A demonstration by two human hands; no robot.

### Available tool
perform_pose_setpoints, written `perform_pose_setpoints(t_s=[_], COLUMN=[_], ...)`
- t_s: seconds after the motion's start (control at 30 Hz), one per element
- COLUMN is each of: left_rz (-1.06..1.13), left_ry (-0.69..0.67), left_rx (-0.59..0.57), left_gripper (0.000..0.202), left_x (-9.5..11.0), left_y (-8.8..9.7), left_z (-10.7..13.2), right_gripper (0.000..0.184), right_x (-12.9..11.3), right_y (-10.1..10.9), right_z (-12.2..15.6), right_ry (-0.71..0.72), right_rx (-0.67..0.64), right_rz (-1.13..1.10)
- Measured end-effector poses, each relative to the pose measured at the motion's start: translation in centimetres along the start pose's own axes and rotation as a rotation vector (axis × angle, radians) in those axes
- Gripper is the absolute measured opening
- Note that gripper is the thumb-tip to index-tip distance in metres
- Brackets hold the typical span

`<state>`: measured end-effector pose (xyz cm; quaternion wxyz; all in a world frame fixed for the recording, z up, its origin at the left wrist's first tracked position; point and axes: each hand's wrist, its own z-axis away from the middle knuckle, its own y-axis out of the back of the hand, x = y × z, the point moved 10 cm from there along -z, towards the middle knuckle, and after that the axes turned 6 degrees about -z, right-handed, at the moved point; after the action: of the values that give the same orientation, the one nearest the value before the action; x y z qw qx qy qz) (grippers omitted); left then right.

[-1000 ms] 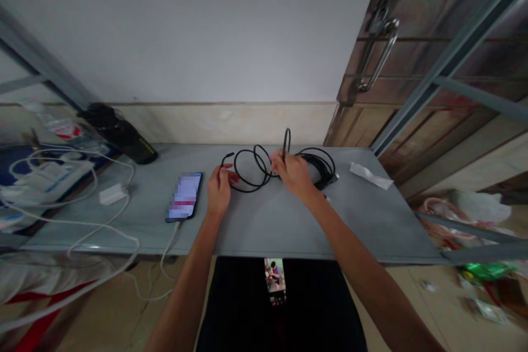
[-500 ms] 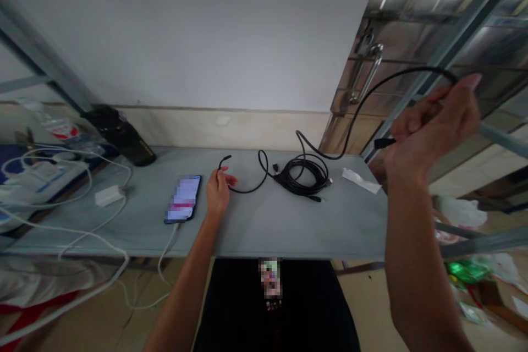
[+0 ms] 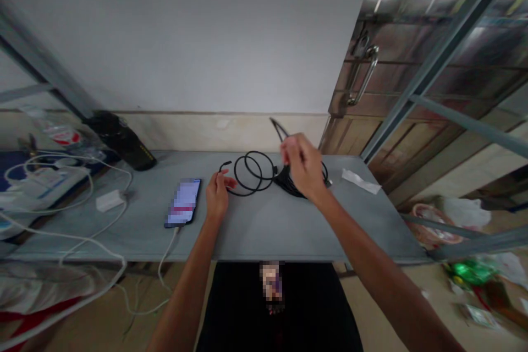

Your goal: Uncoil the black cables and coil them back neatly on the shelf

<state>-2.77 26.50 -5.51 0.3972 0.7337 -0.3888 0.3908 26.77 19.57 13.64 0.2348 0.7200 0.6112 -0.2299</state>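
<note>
My left hand (image 3: 217, 192) is closed on one end of a thin black cable (image 3: 246, 194), with the tip poking out above the fingers. From there the cable runs right in two loose loops on the grey tabletop. My right hand (image 3: 303, 162) is raised over the coiled bundle of black cable (image 3: 289, 186), fingers closed on a stretch of it. A blurred length of that cable juts up and left from the right fingers. My right hand and wrist hide part of the coil, and a small plug (image 3: 328, 182) shows at its right edge.
Left of my left hand lies a phone (image 3: 184, 202) with a white charging cable (image 3: 169, 253). A black bottle (image 3: 124, 140), white adapter (image 3: 110, 201) and power strip (image 3: 53, 181) sit further left. A white paper strip (image 3: 361, 181) lies at right, near a metal bed frame (image 3: 412, 99).
My right hand has swung from far upper right down and left to above the coil, bringing its cable along. A second loop now lies beside my left hand, which has hardly moved.
</note>
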Motion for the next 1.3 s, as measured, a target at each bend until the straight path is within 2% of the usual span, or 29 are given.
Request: perform_pose_setpoints(t_s=[0.07, 0.17, 0.23, 0.3, 0.43, 0.57, 0.73, 0.83, 0.9, 1.0, 1.13, 1.3], left_rz=[-0.021, -0.061, -0.089, -0.114, -0.180, -0.325, -0.432, -0.416, -0.416, -0.436, -0.435, -0.446], left_ry=[-0.001, 0.005, 0.003, -0.007, -0.054, -0.113, -0.043, -0.044, -0.106, -0.238, -0.399, -0.519], left_rx=[0.008, 0.027, 0.024, 0.004, -0.045, -0.028, 0.006, 0.003, 0.008, -0.005, -0.053, -0.216], left_gripper=[0.062, 0.066, 0.067, 0.063, 0.048, 0.043, 0.055, 0.054, 0.045, 0.031, 0.027, 0.026], left_x=[0.1, 0.1, 0.1, 0.3, 1.5, 2.6, 1.0, 0.2, 0.5, 2.2, 4.7, 5.3], left_y=[0.2, 0.5, 0.5, 0.3, -0.4, -0.5, 0.1, 0.3, 0.3, -0.1, -1.0, -3.0], left_z=[0.0, 0.0, 0.0, 0.1, 0.4, 0.5, 0.1, -0.2, -0.3, -0.2, 0.6, 1.7], right_gripper=[0.038, 0.032, 0.029, 0.027, 0.025, 0.027, 0.039, 0.047, 0.049, 0.048, 0.046, 0.034], right_x=[2.9, 8.0, 10.7, 12.4, 13.8, 13.6, 12.7, 12.5, 12.5, 12.8, 13.2, 13.9], right_y=[-5.8, -11.8, -14.2, -15.3, -15.5, -15.2, -14.8, -14.7, -14.7, -14.7, -14.6, -14.0], right_z=[2.9, 7.9, 10.7, 12.3, 13.4, 13.5, 13.2, 13.1, 13.2, 13.3, 13.4, 12.9], right_ry=[0.021, 0.042, 0.039, 0.030, 0.006, 0.004, 0.012, 0.020, 0.021, 0.022, 0.023, -0.036], right_rx=[-0.319, -0.663, -0.803, -0.850, -0.850, -0.855, -0.858, -0.863, -0.865, -0.858, -0.828, -0.785], right_rz=[0.175, 0.435, 0.518, 0.532, 0.507, 0.464, 0.424, 0.409, 0.406, 0.402, 0.424, 0.467])
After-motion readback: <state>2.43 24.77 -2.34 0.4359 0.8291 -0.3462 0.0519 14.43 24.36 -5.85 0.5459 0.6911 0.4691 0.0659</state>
